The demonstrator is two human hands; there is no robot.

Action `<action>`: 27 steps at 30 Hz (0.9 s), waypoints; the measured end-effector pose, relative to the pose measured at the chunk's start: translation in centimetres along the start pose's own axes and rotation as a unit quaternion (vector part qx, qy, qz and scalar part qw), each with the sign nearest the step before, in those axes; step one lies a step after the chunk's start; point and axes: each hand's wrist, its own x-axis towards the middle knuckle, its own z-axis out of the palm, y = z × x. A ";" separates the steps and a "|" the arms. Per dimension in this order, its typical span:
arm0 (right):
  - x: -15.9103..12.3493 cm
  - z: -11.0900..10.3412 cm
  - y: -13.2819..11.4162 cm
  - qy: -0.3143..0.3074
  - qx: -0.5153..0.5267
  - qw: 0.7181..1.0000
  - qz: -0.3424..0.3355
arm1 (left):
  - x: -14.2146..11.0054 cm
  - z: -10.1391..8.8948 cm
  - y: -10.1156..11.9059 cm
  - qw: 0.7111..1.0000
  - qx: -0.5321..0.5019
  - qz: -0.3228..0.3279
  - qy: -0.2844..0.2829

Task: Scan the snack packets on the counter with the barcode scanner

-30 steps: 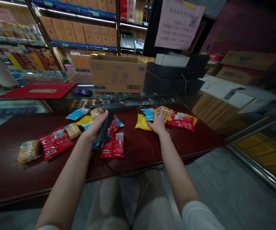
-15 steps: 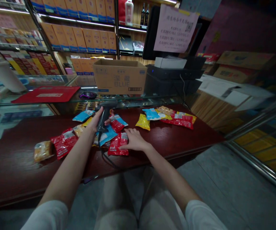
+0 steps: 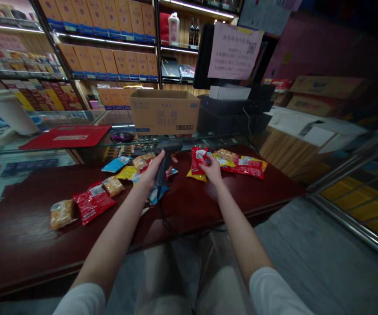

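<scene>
My left hand [image 3: 155, 170] is closed around the grip of a black barcode scanner [image 3: 163, 168], whose head points right and whose cord trails down over the counter edge. In my right hand [image 3: 213, 169] is a red snack packet [image 3: 198, 160], held upright by its right side above a yellow packet [image 3: 196, 176]. Right of it lie more packets, among them a red one [image 3: 250, 167]. Under and left of the scanner are a blue packet [image 3: 115, 164], a yellow packet [image 3: 127, 173], a large red packet [image 3: 93, 202] and clear-wrapped bread pieces [image 3: 62, 214]. My left forearm hides part of this group.
An open cardboard box [image 3: 165, 114] stands on the glass counter behind the dark red wooden counter [image 3: 189, 210]. Beside it are a mouse [image 3: 122, 137], a red mat [image 3: 68, 136] and a monitor [image 3: 203, 57] with a paper notice. A metal rail [image 3: 349, 232] runs at right.
My right hand has moved right and away from me, carrying a red packet from the left group to the right group. My left hand has shifted right with the scanner.
</scene>
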 end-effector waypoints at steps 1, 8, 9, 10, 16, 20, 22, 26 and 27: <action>0.2 -0.2 0.3 0.033 0.003 0.999 -0.011 | 0.2 1.1 -0.6 1.000 -0.022 0.012 0.000; -0.5 1.1 1.3 0.078 0.030 0.995 -0.050 | 1.2 3.0 -4.8 0.999 -0.021 -0.022 -0.044; -0.7 1.2 1.3 0.079 0.028 0.996 -0.038 | 1.1 2.8 -5.0 0.999 -0.016 -0.024 -0.046; -0.8 1.2 1.3 0.081 0.021 0.996 -0.025 | 1.0 2.5 -5.2 0.999 -0.012 -0.025 -0.047; -0.8 0.7 1.2 0.110 -0.026 0.993 -0.014 | 0.0 2.4 -4.7 0.998 -0.017 -0.034 -0.042; -0.7 0.5 1.0 0.129 -0.026 0.991 -0.005 | -0.2 2.5 -4.7 0.998 -0.007 -0.040 -0.040; -0.7 0.6 0.8 0.130 -0.027 0.991 0.003 | -0.2 2.6 -4.8 0.999 0.000 -0.038 -0.034; -1.0 0.6 0.3 0.120 -0.032 0.992 0.026 | -0.3 3.0 -4.8 0.999 0.007 -0.027 -0.022; -1.1 0.6 0.1 0.119 -0.032 0.992 0.031 | -0.4 3.1 -4.8 0.999 0.009 -0.025 -0.021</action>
